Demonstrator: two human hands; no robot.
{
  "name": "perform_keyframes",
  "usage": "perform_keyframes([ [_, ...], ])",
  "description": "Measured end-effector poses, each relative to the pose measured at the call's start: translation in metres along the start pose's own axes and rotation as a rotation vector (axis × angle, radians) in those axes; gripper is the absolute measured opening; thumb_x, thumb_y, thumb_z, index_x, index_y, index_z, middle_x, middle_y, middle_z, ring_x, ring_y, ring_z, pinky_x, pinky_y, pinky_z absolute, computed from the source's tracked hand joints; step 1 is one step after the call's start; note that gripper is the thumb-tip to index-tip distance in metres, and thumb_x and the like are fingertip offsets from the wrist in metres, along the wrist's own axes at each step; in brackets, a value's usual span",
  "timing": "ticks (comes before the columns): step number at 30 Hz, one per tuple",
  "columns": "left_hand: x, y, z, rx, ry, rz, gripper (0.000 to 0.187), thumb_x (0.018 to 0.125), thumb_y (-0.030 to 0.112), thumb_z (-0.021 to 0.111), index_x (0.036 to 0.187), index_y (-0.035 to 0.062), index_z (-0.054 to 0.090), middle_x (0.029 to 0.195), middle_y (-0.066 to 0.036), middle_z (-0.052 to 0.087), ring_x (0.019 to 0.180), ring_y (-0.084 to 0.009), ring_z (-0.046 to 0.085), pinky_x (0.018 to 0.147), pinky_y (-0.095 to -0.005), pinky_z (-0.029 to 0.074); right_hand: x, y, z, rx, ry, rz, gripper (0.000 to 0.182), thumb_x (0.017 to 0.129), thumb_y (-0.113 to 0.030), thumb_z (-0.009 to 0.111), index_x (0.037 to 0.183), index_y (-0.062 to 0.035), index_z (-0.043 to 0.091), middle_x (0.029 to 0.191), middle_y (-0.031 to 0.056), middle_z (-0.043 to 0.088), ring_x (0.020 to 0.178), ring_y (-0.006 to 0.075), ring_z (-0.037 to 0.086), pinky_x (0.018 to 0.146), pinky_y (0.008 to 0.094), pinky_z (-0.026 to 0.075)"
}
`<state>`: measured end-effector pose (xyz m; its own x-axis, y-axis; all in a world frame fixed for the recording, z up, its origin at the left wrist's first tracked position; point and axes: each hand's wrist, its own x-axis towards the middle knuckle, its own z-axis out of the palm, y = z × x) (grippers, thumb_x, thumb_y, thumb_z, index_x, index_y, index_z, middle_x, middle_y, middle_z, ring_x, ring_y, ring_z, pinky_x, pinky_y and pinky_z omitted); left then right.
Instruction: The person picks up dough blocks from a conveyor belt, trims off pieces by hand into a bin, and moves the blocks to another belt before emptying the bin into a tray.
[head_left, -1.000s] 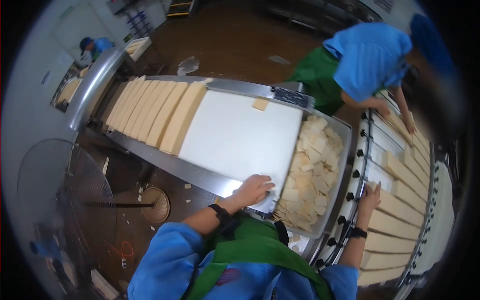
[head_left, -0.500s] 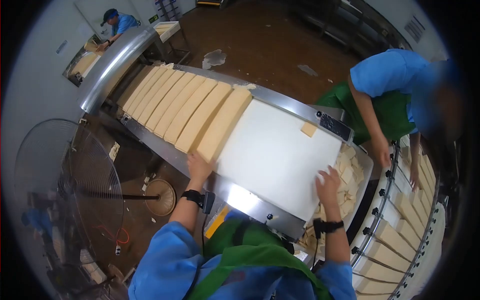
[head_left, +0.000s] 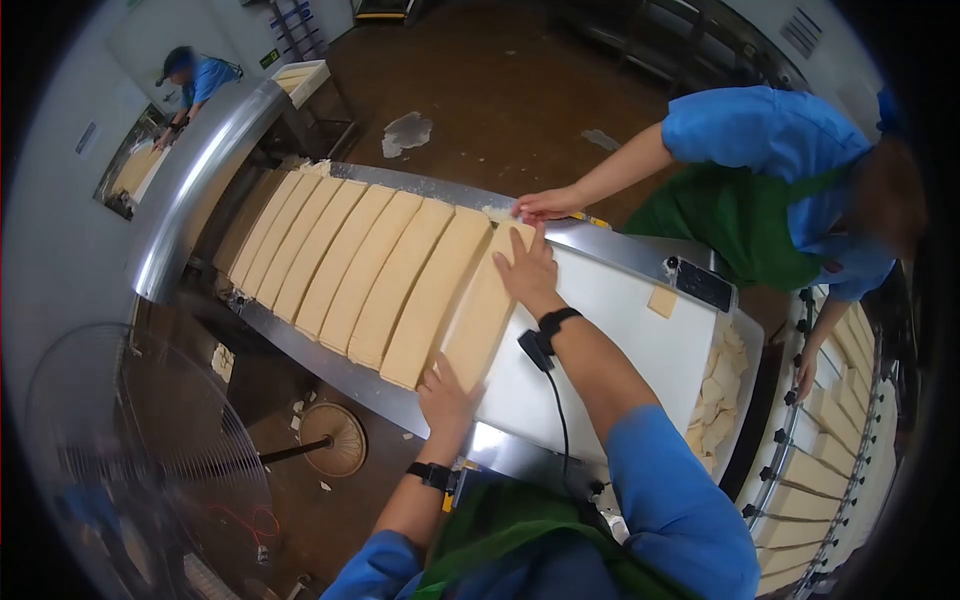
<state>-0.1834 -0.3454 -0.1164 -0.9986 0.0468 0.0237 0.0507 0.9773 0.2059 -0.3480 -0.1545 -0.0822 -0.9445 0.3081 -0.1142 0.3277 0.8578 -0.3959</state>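
On the white conveyor belt point(head_left: 610, 330), a row of long tan slabs lies side by side, each set crosswise to the belt. The slab nearest the bare belt surface point(head_left: 485, 305) is the one being handled. The left hand point(head_left: 445, 400) rests on the near end of this slab, at the steel side rail point(head_left: 330, 365); its fingers lie flat and close together on the slab, not wrapped around it. The right hand point(head_left: 527, 272) presses on the far end of the same slab, with its fingers point(head_left: 520, 250) spread and laid flat on the top face. Both wrists carry a black band, and a thin black cable runs from the right band along the forearm.

A co-worker's hand point(head_left: 545, 203) touches the far rail just beside the slab's far end; that person wears a blue shirt and a green apron and stands across the belt. A small tan offcut point(head_left: 661, 300) lies alone on the bare belt, well apart from the slab. Beyond the belt end, a steel bin point(head_left: 745, 400) holds a heap of broken tan pieces point(head_left: 715, 400). To the right, a second conveyor point(head_left: 830, 470) carries further slabs. A pedestal fan point(head_left: 150, 450) stands on the floor at the lower left. Another person in blue works at the far upper left.
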Motion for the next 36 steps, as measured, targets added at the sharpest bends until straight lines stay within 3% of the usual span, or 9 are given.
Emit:
perform_keyframes([
  [5, 0.002, 0.001, -0.009, 0.01, -0.093, 0.008, 0.096, 0.068, 0.054, 0.068, 0.136, -0.0016, 0.029, 0.107, -0.022, 0.048, 0.088, -0.0354, 0.05, 0.076, -0.0401, 0.044, 0.013, -0.02, 0.006, -0.053, -0.047, 0.081, 0.071, 0.08, -0.054, 0.052, 0.137, -0.0151, 0.035, 0.148, 0.0216, 0.013, 0.129, 0.0381, 0.031, 0.102, 0.0481, 0.029],
  [10, -0.002, 0.002, -0.01, -0.074, -0.209, 0.103, 0.093, 0.07, 0.046, 0.07, 0.135, -0.0029, 0.027, 0.108, -0.023, 0.048, 0.096, -0.0374, 0.048, 0.084, -0.0442, 0.041, -0.013, 0.005, -0.021, 0.04, 0.049, 0.191, 0.065, 0.075, -0.039, 0.06, 0.129, -0.0106, 0.04, 0.138, 0.0206, 0.029, 0.119, 0.0375, 0.041, 0.095, 0.0447, 0.039],
  [14, -0.012, 0.043, -0.047, -0.281, -0.439, 0.3, 0.088, 0.069, 0.037, 0.073, 0.13, -0.0057, 0.028, 0.111, -0.025, 0.044, 0.097, -0.0411, 0.048, 0.086, -0.0469, 0.041, -0.06, 0.079, -0.078, 0.073, 0.015, 0.442, 0.081, 0.071, -0.039, 0.063, 0.136, -0.0077, 0.026, 0.141, 0.018, 0.023, 0.117, 0.0369, 0.041, 0.093, 0.0425, 0.041],
  [17, -0.028, 0.084, -0.059, -0.431, -0.652, 0.451, 0.085, 0.069, 0.034, 0.074, 0.128, -0.0061, 0.028, 0.113, -0.027, 0.04, 0.092, -0.044, 0.05, 0.082, -0.0479, 0.045, -0.108, 0.142, -0.126, 0.183, 0.103, 0.709, 0.083, 0.067, -0.034, 0.067, 0.134, 0.0016, 0.032, 0.135, 0.0269, 0.027, 0.117, 0.042, 0.04, 0.095, 0.0448, 0.039],
  [18, -0.035, 0.099, -0.059, -0.47, -0.741, 0.473, 0.084, 0.069, 0.033, 0.073, 0.127, -0.0059, 0.027, 0.114, -0.027, 0.039, 0.09, -0.0449, 0.051, 0.081, -0.0482, 0.046, -0.118, 0.179, -0.114, 0.049, 0.179, 0.693, 0.084, 0.066, -0.037, 0.068, 0.131, 0.0034, 0.033, 0.142, 0.0318, 0.013, 0.121, 0.0434, 0.037, 0.093, 0.0455, 0.04],
  [25, -0.102, 0.194, -0.032, -0.448, -0.451, 0.66, 0.074, 0.068, 0.016, 0.073, 0.126, -0.0023, 0.031, 0.112, -0.027, 0.035, 0.094, -0.0459, 0.05, 0.083, -0.0454, 0.046, -0.239, 0.288, -0.15, 0.405, 0.472, 0.904, 0.084, 0.066, -0.033, 0.071, 0.127, 0.0041, 0.027, 0.142, 0.0349, 0.006, 0.119, 0.0442, 0.041, 0.087, 0.0468, 0.044],
  [26, -0.111, 0.209, -0.032, -0.504, -0.409, 0.701, 0.073, 0.068, 0.014, 0.072, 0.126, -0.0023, 0.031, 0.114, -0.028, 0.034, 0.096, -0.0452, 0.048, 0.085, -0.0446, 0.045, -0.258, 0.308, -0.15, 0.448, 0.654, 0.847, 0.082, 0.068, -0.031, 0.07, 0.127, 0.0029, 0.024, 0.136, 0.0328, 0.017, 0.111, 0.0464, 0.045, 0.087, 0.0468, 0.044],
  [32, -0.17, 0.333, -0.056, -0.763, -0.312, 0.874, 0.07, 0.069, 0.0, 0.067, 0.131, 0.0017, 0.033, 0.129, -0.032, 0.024, 0.113, -0.0461, 0.039, 0.099, -0.0429, 0.034, -0.351, 0.43, -0.223, 0.292, 1.079, 0.799, 0.076, 0.071, -0.033, 0.068, 0.123, 0.003, 0.025, 0.118, 0.0295, 0.035, 0.1, 0.0475, 0.05, 0.085, 0.0481, 0.044],
  [36, -0.191, 0.413, -0.059, -0.833, -0.182, 1.092, 0.07, 0.071, -0.002, 0.066, 0.133, 0.0036, 0.034, 0.139, -0.029, 0.019, 0.124, -0.0451, 0.032, 0.104, -0.0432, 0.028, -0.383, 0.499, -0.287, 0.515, 1.104, 0.979, 0.071, 0.073, -0.035, 0.065, 0.122, 0.0033, 0.031, 0.116, 0.0296, 0.042, 0.099, 0.0464, 0.051, 0.085, 0.0488, 0.044],
])
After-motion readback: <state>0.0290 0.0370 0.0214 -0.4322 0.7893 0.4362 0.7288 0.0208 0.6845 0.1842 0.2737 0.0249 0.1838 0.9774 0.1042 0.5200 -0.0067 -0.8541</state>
